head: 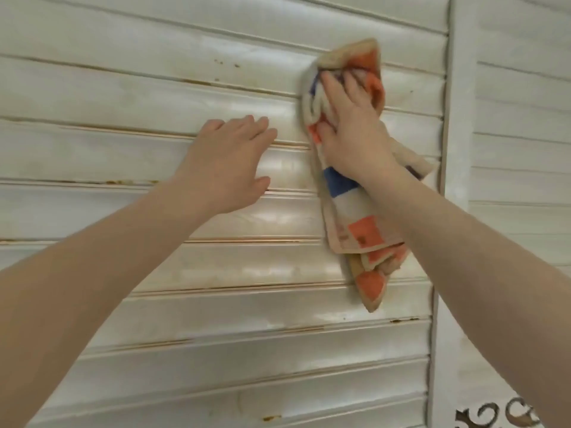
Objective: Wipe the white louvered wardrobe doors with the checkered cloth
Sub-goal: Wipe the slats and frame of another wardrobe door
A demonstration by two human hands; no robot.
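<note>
presses the cloth against the door with the right hand, fingers stretched over the upper folds, thumb against a fold at the side, no closed fist. lets the rest of the cloth hang below the wrist, long axis up and down, across several side-to-side slats. braces with the left hand just to the left, flat on the slats, fingers straight, holding nothing, near the cloth but apart from it.

works close to the right edge of this door, just beside the upright frame, with a second door beyond it.

looks like mid-wipe, with much of the door not yet covered. leaves little room to the right and a long run of slat to the left, under and past the left hand. shows brown specks up and to the left of the cloth, on a higher slat. probably calls for a stroke along the slats, leftward, with the hanging length of cloth sweeping across them. puts the left hand straight in that path, so likely needs it lifted or slid aside first. needs no change of hand: right already on the cloth, left merely steadying.
</note>
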